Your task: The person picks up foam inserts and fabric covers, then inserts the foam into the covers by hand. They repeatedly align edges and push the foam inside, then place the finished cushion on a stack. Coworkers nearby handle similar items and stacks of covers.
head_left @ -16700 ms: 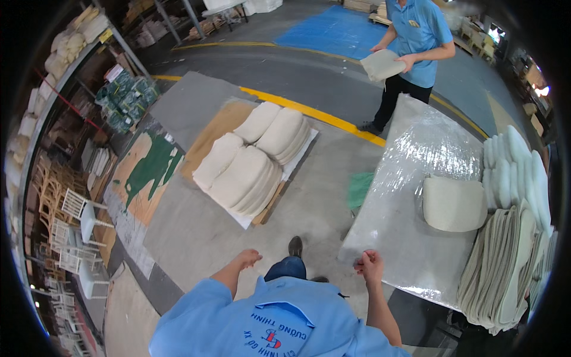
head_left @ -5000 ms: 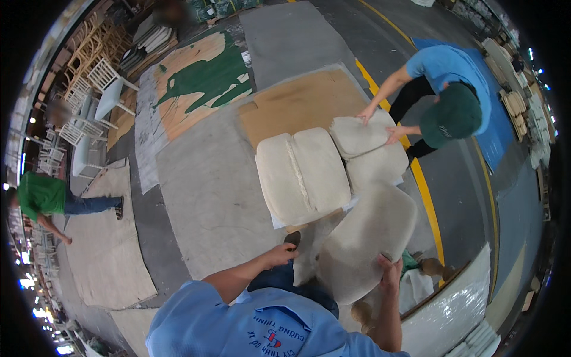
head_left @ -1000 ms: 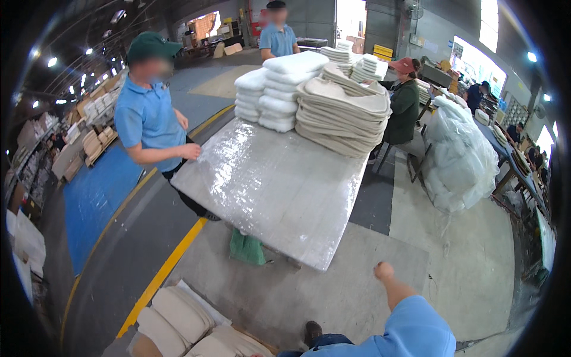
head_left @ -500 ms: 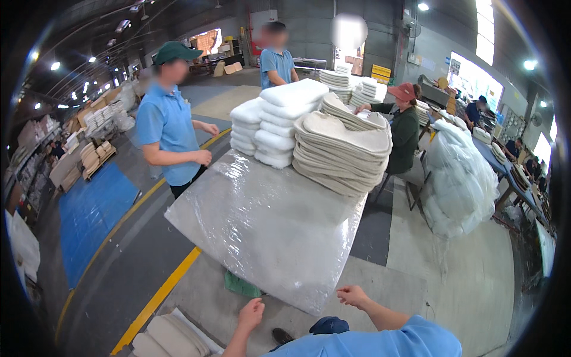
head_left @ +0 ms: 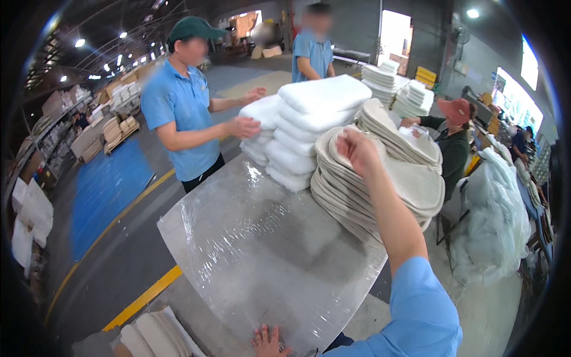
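The left hand (head_left: 269, 342), partly cut off by the lower edge, spreads flat and empty on a plastic-wrapped table (head_left: 256, 256). The right hand (head_left: 358, 152), fingers bent, is over stacked beige cushion covers (head_left: 416, 181) at the table's far right; its grip cannot be told. The forearm hides part of the stack, beside white cushion pads (head_left: 324, 95).

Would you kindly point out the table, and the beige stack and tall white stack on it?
Table (head_left: 267, 250): head view, on the bare, shiny top.
Beige stack (head_left: 413, 181): head view, on its top layer.
Tall white stack (head_left: 303, 134): head view, on its side, around mid-height.
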Tool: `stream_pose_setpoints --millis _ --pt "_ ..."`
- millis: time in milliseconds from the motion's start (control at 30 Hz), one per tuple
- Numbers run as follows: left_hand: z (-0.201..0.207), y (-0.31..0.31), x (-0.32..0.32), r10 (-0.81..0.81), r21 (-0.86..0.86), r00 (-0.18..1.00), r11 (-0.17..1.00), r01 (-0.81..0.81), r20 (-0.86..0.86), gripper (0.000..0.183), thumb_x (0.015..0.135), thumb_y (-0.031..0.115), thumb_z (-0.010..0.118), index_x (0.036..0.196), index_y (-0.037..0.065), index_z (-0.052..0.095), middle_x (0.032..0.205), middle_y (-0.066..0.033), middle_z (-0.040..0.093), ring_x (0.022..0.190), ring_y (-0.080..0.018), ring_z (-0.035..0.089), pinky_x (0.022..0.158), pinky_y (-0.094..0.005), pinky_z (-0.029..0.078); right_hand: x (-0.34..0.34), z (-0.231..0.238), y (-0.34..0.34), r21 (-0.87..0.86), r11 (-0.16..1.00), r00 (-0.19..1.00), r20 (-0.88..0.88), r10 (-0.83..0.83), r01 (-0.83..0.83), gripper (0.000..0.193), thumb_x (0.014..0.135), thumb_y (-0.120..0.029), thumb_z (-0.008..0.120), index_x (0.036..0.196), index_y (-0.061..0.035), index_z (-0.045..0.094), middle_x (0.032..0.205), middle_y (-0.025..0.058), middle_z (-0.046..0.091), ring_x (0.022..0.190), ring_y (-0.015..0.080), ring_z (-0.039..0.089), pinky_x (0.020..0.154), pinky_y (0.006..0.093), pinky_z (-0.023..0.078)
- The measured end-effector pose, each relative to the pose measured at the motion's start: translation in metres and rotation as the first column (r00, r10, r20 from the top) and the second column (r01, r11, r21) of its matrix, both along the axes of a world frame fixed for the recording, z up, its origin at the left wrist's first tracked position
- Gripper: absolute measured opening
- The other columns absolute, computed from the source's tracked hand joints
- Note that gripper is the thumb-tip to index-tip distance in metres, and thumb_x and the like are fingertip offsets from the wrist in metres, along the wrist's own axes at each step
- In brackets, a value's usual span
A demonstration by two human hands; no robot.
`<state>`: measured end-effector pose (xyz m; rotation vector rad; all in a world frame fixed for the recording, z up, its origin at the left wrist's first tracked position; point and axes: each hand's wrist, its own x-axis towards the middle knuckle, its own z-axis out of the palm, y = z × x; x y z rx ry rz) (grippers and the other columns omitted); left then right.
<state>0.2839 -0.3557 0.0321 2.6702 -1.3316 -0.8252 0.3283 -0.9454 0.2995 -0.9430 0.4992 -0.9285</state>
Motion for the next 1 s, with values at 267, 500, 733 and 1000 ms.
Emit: stream_pose_setpoints --millis 267,500,733,1000 --pt "0.023 -0.047 -0.019 0.347 0.080 0.919 0.938 -0.338 -0.185 0.116 0.083 0.048 0.077 0.167 -0.002 0.015 0.173 -0.0316 0.010 0.158 -0.0556 0.006 0.128 -0.0630 0.011 0.116 0.020 -0.179 0.259 0.904 0.937 -0.177 -0.302 0.340 0.050 0.102 -0.016 0.063 0.144 0.0091 0.050 0.139 0.0264 0.054 0.112 0.0357 0.064 0.092 0.0439 0.056" --pt "0.025 -0.066 -0.012 0.472 0.241 0.852 0.875 -0.421 -0.227 0.093 0.095 0.036 0.068 0.168 0.007 0.019 0.175 -0.0223 0.016 0.160 -0.0471 0.012 0.129 -0.0604 0.013 0.154 0.035 -0.235 0.390 0.795 0.884 -0.252 -0.393 0.465 0.051 0.090 -0.016 0.074 0.133 0.0079 0.059 0.123 0.0229 0.061 0.092 0.0311 0.060 0.072 0.0486 0.051" --pt "0.017 -0.068 -0.003 0.413 0.124 0.906 0.908 -0.401 -0.094 0.091 0.090 0.035 0.078 0.166 0.014 0.033 0.168 -0.0237 0.034 0.153 -0.0495 0.031 0.119 -0.0578 0.037 0.168 0.028 -0.280 0.262 0.838 0.842 -0.407 -0.354 0.479 0.048 0.088 -0.036 0.075 0.124 -0.0050 0.066 0.109 0.0179 0.060 0.078 0.0296 0.058 0.058 0.0500 0.050" --pt "-0.007 -0.067 0.012 0.115 -0.054 0.850 0.993 -0.101 0.514 0.103 0.086 0.026 0.079 0.170 0.020 0.020 0.173 -0.0263 0.016 0.159 -0.0528 0.004 0.129 -0.0572 0.019 0.195 0.042 -0.292 0.298 0.812 0.862 -0.097 -0.497 0.501 0.074 0.075 -0.020 0.095 0.131 0.0118 0.058 0.136 0.0199 0.064 0.118 0.0335 0.065 0.101 0.0456 0.052"
